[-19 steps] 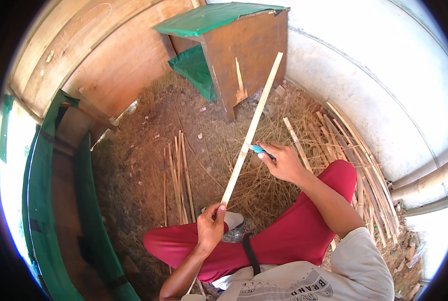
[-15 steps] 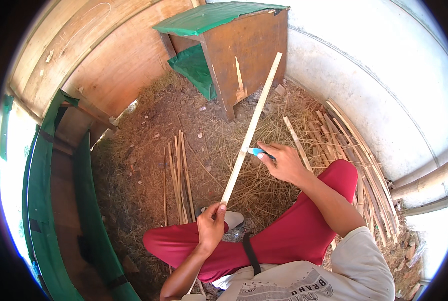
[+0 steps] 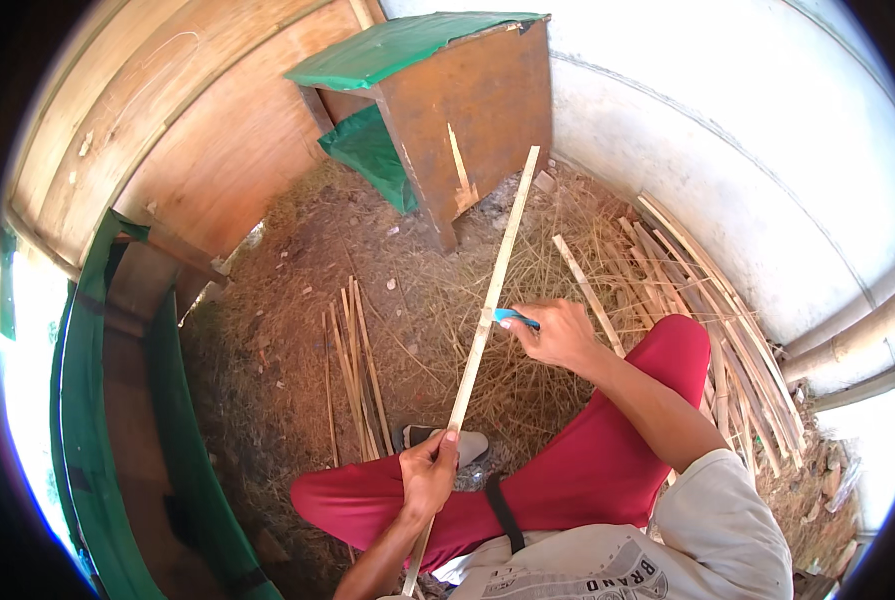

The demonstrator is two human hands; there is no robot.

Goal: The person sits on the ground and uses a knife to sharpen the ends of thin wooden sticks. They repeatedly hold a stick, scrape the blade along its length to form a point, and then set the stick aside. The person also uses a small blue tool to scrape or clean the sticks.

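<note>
A long pale bamboo strip (image 3: 503, 255) slants away from my lap, its far end raised toward the wooden cabinet. My left hand (image 3: 430, 470) is closed around its lower part, thumb on top, above my left leg. Below that hand, the strip's near end runs down past my forearm. In my right hand (image 3: 559, 333) I grip a small blue cutter knife (image 3: 504, 315), which meets the strip's right edge around mid-length. The blade itself is too small to make out.
Thin strips (image 3: 352, 375) lie ahead on the left, and a larger pile of strips (image 3: 732, 330) curves along the white wall at right. Dry shavings (image 3: 517, 385) cover the ground between. A brown cabinet (image 3: 482, 110) with green covering stands ahead; a green-covered frame (image 3: 92, 400) is at left.
The strip has come back toward me, its far end lower and more of its near end showing below my left hand. My right hand with the knife has moved slightly nearer. The view has shifted a little.
</note>
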